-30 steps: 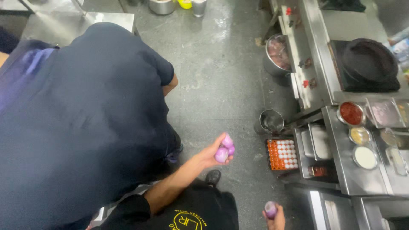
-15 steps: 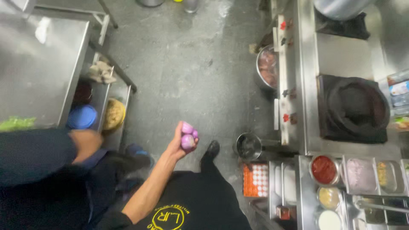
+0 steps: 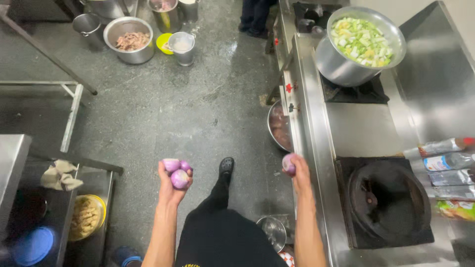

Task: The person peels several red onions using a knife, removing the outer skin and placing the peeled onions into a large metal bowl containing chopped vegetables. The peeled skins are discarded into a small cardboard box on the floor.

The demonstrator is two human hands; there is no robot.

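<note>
Okay, counting fast: I'm seeing three purple onions point(image 3: 177, 171) bunched in the left hand point(image 3: 170, 185), fingers curled up around them, palm up, held out over the grey floor point(image 3: 163, 113). The right hand point(image 3: 297, 173) is closing on one more onion point(image 3: 288, 163), right beside the steel edge of the counter point(image 3: 309, 123). So four onions total, both hands clamped, hands well apart from each other.

On the counter I'm counting one big steel pot of chopped green vegetables point(image 3: 363, 42) sitting on a burner, one empty black wok point(image 3: 388, 198) nearer me, and about four bottles or packets point(image 3: 445, 170) lying along the right edge. Below the counter edge one steel bowl with dark red contents point(image 3: 280, 126) is peeking out. One small steel pot point(image 3: 271, 231) is sitting on the floor by my leg. Far end of the floor: one wide steel bowl of pinkish scraps point(image 3: 131, 39), one yellow bowl point(image 3: 163, 43), one steel jug point(image 3: 182, 48), one bucket point(image 3: 85, 24). Left shelf: one rag point(image 3: 59, 174), one blue lid point(image 3: 32, 245), one yellow-rimmed bowl point(image 3: 88, 217). One other person's feet point(image 3: 255, 17) are showing at top.

Versus half a second ago: the view is swinging forward, the right hand with its onion is coming into frame, and the bent-over person on my left is gone from view. Left hand is still gripping its onions.
</note>
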